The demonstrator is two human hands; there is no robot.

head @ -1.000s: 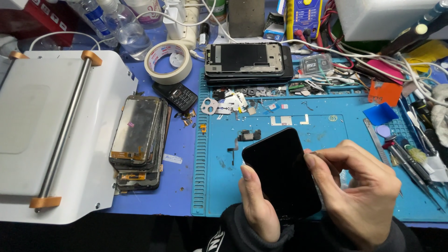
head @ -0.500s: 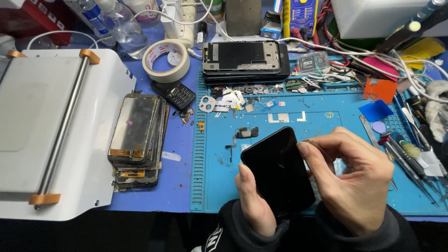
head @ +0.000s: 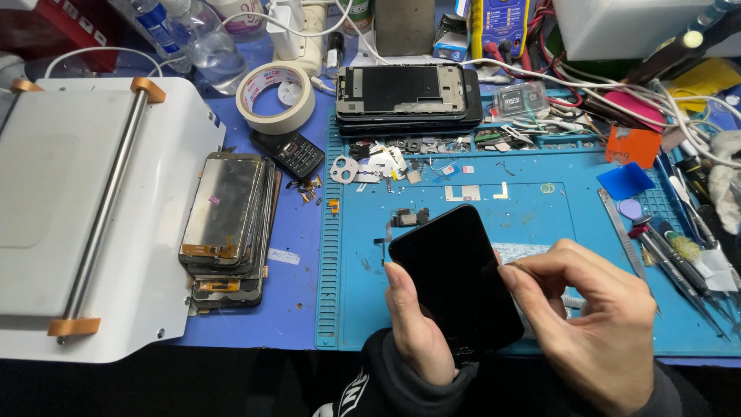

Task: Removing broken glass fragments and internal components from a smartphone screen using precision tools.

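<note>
Clearly the blue mat on the table lies beneath the grip. Left hand clasps the black phone, screen still seated; right hand pinches a thin tool whose tip meets its right edge. Opening looks barely begun.

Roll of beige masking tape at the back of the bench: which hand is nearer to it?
Left. The left hand grips the black glass phone screen below and right of the masking tape roll; the right hand pinches the screen's right edge, farther right.
</note>
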